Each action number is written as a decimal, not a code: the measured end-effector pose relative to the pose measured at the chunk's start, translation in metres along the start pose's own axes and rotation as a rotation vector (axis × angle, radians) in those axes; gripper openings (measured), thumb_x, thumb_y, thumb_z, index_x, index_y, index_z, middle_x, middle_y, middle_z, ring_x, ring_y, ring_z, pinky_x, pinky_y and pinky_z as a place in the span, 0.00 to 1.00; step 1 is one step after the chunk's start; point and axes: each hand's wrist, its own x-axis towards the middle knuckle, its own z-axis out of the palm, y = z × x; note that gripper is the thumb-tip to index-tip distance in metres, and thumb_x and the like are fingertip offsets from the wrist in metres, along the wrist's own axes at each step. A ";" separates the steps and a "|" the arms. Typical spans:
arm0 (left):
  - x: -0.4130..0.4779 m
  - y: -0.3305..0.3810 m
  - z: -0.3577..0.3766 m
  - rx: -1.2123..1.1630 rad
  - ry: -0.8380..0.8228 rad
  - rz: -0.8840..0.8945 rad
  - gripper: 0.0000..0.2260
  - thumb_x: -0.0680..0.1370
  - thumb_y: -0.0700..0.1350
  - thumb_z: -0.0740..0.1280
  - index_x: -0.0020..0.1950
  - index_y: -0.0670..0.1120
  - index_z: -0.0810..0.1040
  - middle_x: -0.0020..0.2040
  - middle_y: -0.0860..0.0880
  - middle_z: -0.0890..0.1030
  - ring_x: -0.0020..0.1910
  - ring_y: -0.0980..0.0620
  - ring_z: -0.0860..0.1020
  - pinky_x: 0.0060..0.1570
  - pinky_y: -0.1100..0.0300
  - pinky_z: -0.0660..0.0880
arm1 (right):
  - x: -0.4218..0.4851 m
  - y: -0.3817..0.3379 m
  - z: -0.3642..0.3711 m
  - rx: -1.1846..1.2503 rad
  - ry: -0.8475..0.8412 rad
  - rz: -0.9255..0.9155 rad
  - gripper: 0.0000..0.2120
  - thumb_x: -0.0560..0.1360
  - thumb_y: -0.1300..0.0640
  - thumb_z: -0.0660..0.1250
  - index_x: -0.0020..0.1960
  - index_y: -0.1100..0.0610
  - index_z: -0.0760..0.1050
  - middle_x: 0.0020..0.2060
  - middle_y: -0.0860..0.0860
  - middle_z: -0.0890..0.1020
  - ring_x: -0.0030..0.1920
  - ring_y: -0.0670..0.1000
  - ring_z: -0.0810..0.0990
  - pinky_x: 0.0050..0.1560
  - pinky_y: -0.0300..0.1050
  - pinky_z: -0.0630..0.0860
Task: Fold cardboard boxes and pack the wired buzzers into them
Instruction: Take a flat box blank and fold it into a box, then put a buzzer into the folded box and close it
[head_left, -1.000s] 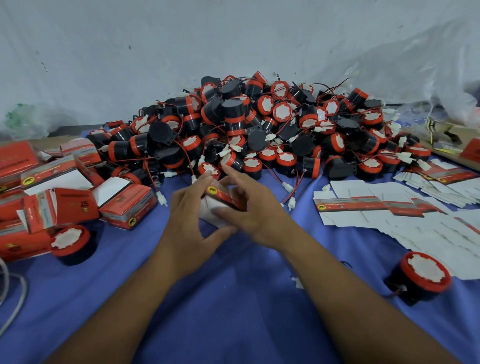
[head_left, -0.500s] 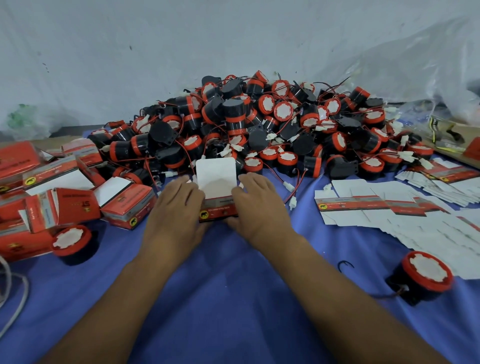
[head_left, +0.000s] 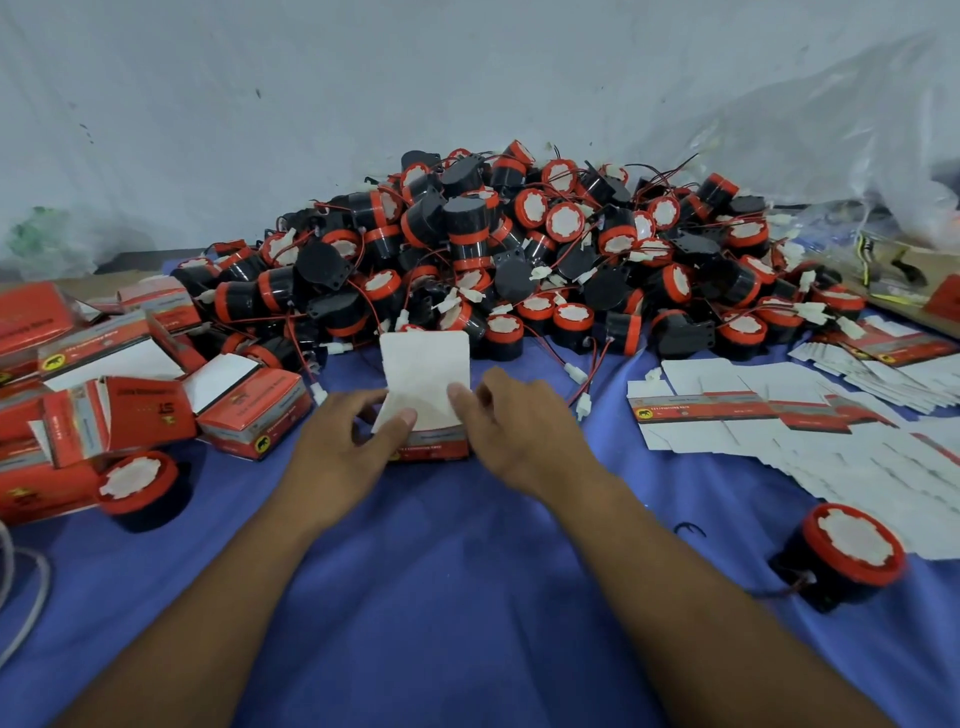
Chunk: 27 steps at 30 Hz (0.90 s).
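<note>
Head view: just in front of the heap of black-and-red wired buzzers, your left hand pinches the small red-and-white cardboard box by its raised white flap, while your right hand touches its right edge with relaxed fingers. The card is probably light and easily creased, so hold the walls, not the flap. Open blue-covered bench lies nearer you than the heap, with folded red boxes to its left and flat box blanks to its right.
</note>
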 end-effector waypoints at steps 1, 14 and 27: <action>-0.001 0.000 0.000 -0.006 0.010 0.015 0.04 0.77 0.56 0.66 0.51 0.66 0.76 0.46 0.72 0.78 0.47 0.72 0.74 0.41 0.78 0.67 | 0.005 0.006 -0.001 0.038 0.015 0.050 0.20 0.82 0.39 0.55 0.42 0.53 0.67 0.34 0.50 0.75 0.39 0.57 0.75 0.36 0.49 0.64; -0.005 -0.011 0.004 -0.131 0.011 -0.157 0.38 0.62 0.74 0.67 0.66 0.57 0.64 0.62 0.62 0.69 0.64 0.57 0.69 0.60 0.59 0.68 | 0.028 0.075 -0.025 -0.090 0.261 0.425 0.07 0.73 0.64 0.62 0.42 0.61 0.79 0.39 0.60 0.79 0.52 0.67 0.75 0.48 0.53 0.73; -0.009 0.019 -0.004 -0.043 0.432 0.157 0.19 0.79 0.53 0.63 0.67 0.47 0.70 0.58 0.52 0.72 0.50 0.56 0.73 0.49 0.61 0.72 | 0.015 0.026 -0.069 0.754 0.566 -0.214 0.14 0.83 0.66 0.57 0.65 0.60 0.75 0.56 0.50 0.84 0.62 0.43 0.80 0.64 0.36 0.72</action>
